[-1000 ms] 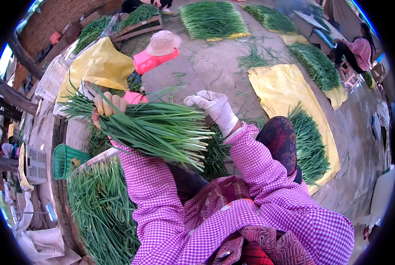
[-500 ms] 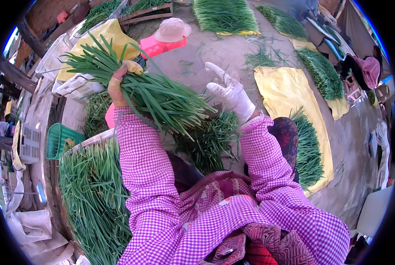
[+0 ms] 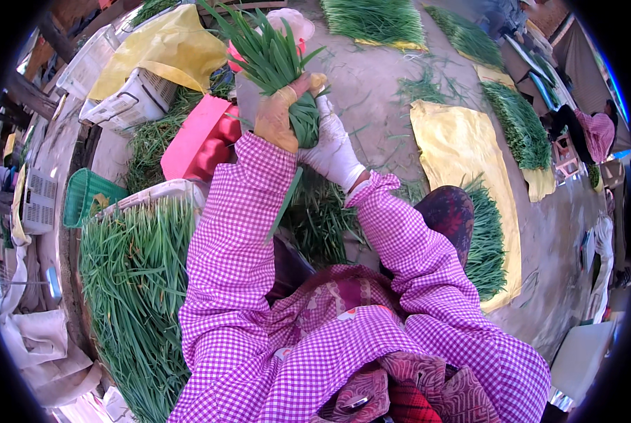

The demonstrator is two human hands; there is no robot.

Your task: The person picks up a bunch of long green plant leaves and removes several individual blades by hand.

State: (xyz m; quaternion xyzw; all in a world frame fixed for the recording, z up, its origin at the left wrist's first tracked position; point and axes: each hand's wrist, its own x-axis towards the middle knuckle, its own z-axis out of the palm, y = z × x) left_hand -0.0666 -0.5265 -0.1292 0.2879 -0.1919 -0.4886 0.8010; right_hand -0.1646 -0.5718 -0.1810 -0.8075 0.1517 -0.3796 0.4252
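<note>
My left hand (image 3: pixel 280 116) in a tan glove grips a bundle of green leafy stems (image 3: pixel 273 53), whose leaves now point up and away from me. My right hand (image 3: pixel 329 148) in a white glove wraps the bundle's other side, close against my left hand, with its fingers partly behind the leaves. The stems' pale ends are hidden. Below my hands lies a dark loose pile of greens (image 3: pixel 319 218). A red box-like object (image 3: pixel 188 141) is left of my hands. A large heap of stems (image 3: pixel 135 296) lies by my left arm.
Yellow sheets (image 3: pixel 442 127) with greens are at the right and back. A white basket (image 3: pixel 135 99) with yellow plastic (image 3: pixel 153 42), a green basket (image 3: pixel 89 197) and a grey crate (image 3: pixel 40 204) stand at left. Another person (image 3: pixel 594 134) sits at far right.
My hands have come together. The bundle has swung from lying crosswise to pointing away from me, and my right hand, apart and open half a second ago, has closed on it.
</note>
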